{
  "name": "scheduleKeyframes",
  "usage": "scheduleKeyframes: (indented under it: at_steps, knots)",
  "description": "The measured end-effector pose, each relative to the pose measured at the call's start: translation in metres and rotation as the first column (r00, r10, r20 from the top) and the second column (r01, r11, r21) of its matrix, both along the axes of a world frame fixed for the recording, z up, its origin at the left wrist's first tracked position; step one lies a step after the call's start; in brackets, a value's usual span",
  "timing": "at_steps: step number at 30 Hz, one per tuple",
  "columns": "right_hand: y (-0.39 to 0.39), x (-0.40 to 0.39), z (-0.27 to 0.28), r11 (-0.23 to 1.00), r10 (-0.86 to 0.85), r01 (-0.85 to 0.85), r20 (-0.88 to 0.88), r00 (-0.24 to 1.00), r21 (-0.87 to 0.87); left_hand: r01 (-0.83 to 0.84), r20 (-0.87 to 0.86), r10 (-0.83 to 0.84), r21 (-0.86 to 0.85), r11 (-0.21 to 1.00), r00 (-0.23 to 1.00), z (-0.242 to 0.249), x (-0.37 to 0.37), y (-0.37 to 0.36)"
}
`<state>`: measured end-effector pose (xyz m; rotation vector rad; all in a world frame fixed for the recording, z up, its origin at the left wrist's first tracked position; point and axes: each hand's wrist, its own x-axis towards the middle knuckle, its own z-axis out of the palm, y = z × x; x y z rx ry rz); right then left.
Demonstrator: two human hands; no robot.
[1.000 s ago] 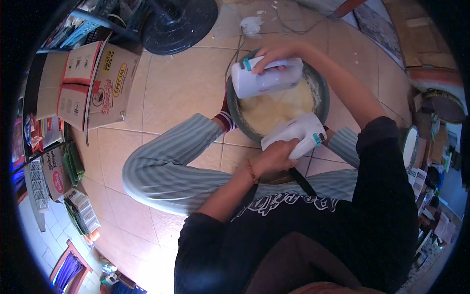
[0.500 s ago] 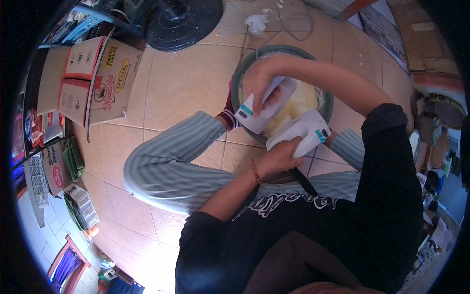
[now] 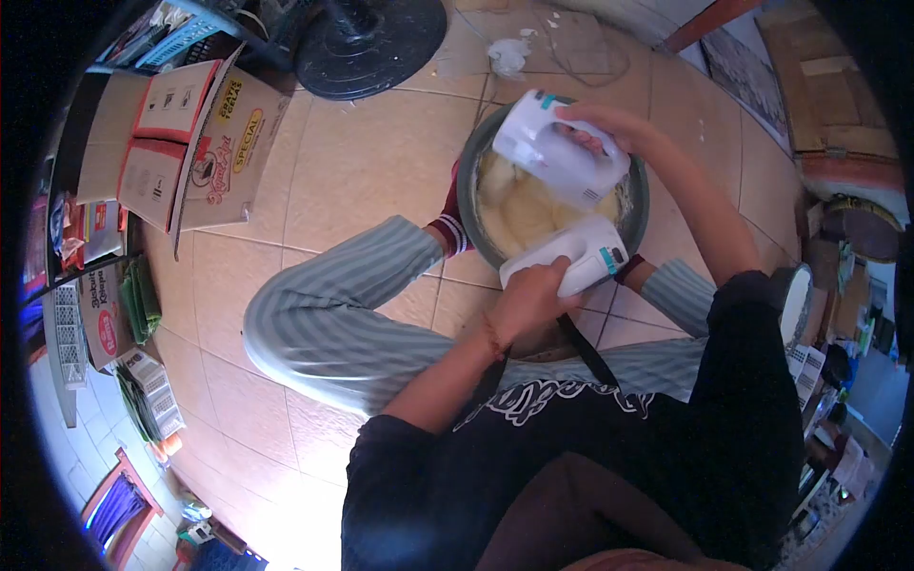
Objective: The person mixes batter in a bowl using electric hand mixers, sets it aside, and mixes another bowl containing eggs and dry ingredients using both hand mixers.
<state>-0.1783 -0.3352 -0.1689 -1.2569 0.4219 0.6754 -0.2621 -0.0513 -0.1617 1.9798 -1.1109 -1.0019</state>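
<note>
A white hand mixer with a teal switch panel (image 3: 581, 249) is in my left hand (image 3: 539, 293), its fingers closed round the handle at the near side of the bowl. Another white mixer (image 3: 538, 147) sits above the far side, where my right hand (image 3: 609, 131) grips its handle. Both mixer bodies lean over a large dark green bowl (image 3: 466, 195) on the floor. Pale yellow batter (image 3: 519, 211) fills the bowl between them. The mixers' beaters cannot be made out.
Striped trouser legs (image 3: 333, 309) bend around the bowl on the tiled floor (image 3: 371, 162). An open cardboard box (image 3: 224, 157) stands at the left, near a round black base (image 3: 367, 48). A crumpled white bag (image 3: 509, 55) and a cable lie beyond the bowl.
My right hand has swung its mixer from the bowl's left side to the far right side, turning it round. My left hand's mixer has shifted slightly left.
</note>
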Motion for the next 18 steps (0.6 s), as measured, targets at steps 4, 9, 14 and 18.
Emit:
scheduleKeyframes:
  at_steps: [4,9,14,18]
  knots:
    - [-0.017,-0.024,-0.002,0.959,-0.28,0.278,-0.022,0.96,-0.053,-0.057,0.067,0.056,0.018,0.998,0.996,-0.001,0.015,0.008]
    - [-0.012,-0.054,0.014,0.87,-0.417,0.439,0.14,0.898,-0.222,-0.144,0.143,0.137,0.041,0.989,0.98,0.001,0.038,0.02]
    - [-0.038,-0.1,0.01,0.818,-0.377,0.366,0.067,0.924,-0.445,-0.247,0.159,0.24,0.025,0.969,0.958,0.001,0.059,0.027]
    - [-0.025,-0.14,0.02,0.657,-0.32,0.394,0.236,0.918,-0.642,-0.351,0.275,0.346,-0.031,0.936,0.897,-0.003,0.07,0.028]
